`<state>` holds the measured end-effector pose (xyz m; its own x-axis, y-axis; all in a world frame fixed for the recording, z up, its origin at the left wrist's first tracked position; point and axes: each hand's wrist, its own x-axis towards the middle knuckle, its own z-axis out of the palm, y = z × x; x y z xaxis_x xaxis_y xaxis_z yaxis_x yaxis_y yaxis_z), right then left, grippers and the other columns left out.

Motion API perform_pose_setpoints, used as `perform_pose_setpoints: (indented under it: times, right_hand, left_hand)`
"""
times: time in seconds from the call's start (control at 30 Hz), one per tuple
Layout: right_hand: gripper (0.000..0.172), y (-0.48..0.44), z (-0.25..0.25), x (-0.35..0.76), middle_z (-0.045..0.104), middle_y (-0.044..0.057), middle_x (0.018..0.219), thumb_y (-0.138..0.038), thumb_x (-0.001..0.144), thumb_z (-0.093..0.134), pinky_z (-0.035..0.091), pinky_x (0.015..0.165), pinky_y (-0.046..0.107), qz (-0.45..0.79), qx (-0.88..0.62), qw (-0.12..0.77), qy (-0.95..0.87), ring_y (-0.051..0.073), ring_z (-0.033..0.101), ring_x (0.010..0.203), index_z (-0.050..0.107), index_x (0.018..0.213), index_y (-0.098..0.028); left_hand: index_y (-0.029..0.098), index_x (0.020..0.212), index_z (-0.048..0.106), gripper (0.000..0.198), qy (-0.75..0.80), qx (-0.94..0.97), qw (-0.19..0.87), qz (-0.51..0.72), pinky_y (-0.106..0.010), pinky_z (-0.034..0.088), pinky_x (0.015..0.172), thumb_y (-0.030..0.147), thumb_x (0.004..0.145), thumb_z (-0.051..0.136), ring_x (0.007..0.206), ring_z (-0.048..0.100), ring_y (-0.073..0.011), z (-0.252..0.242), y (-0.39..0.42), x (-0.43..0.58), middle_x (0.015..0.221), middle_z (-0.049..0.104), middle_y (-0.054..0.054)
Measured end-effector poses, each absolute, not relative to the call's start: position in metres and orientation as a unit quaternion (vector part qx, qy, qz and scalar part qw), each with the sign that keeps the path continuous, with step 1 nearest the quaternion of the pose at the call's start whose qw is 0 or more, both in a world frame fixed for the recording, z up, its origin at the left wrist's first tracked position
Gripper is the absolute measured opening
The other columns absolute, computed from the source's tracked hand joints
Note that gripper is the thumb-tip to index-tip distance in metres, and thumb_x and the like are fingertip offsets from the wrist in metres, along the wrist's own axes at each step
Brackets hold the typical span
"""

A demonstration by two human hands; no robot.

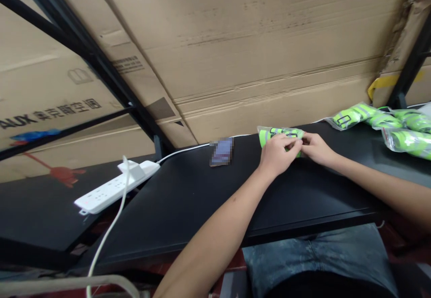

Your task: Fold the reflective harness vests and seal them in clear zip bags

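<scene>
Left arm, bare: extended from the lower middle of the view, up and to the right over the counter (202, 199), a flat black surface. Left hand (276, 152): back uppermost, fingers bent, thumb and forefinger drawn together at the right end of the bag; grasping it.

Right arm, bare: entered from the right edge and ran leftward, wrist low over the counter. Right hand (316, 149): fingers curled inward, fingertips pinched on the same right end, close against the left fingertips; whether the two sets touched could not be told.

Bag, one (264, 137): clear plastic, holding folded fluorescent yellow-green fabric with grey bands and a black piece on top. It lay at the counter's far side, under and just beyond the left hand, its right end between both hands' fingertips; partly covered by the left hand.

Similar clear bags of yellow-green fabric, several (353, 116): grouped on the counter to the right, beyond the right forearm.

Phone-like flat rectangle, one (222, 151): pixelated, lay left of the left hand, well apart.

Power strip, white plastic, one (107, 192): lay farther left, with a plug inserted.
</scene>
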<state>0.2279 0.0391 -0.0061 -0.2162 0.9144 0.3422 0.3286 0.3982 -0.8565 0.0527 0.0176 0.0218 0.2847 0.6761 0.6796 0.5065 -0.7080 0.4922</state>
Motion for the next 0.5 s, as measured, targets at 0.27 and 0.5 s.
perform_pose_setpoints:
  times: [0.27,0.5]
  right_hand:
    - [0.036,0.041,-0.003,0.232,0.072,0.006,0.078,-0.042,0.068,0.084,0.065,0.061,0.038,0.501,-0.4,0.483,-0.596,0.02,0.069,0.066,0.071,0.088,-0.016]
    - [0.032,0.036,0.005,0.241,0.073,0.011,0.107,-0.032,0.073,0.067,0.063,0.072,0.055,0.634,-0.315,0.526,-0.472,0.033,0.07,0.095,0.066,0.103,-0.018]
  left_hand:
    - [0.017,0.099,0.07,0.042,0.56,0.647,0.261,0.447,-0.037,0.047,0.092,0.055,0.088,0.058,0.106,0.064,-0.0274,0.006,0.085,-0.01,0.109,0.072,-0.013]
    - [0.016,0.095,0.061,0.054,0.452,0.582,0.45,0.504,-0.026,0.042,0.041,0.067,0.092,0.046,0.04,0.054,-0.0155,0.009,0.063,0.023,0.052,0.055,0.001]
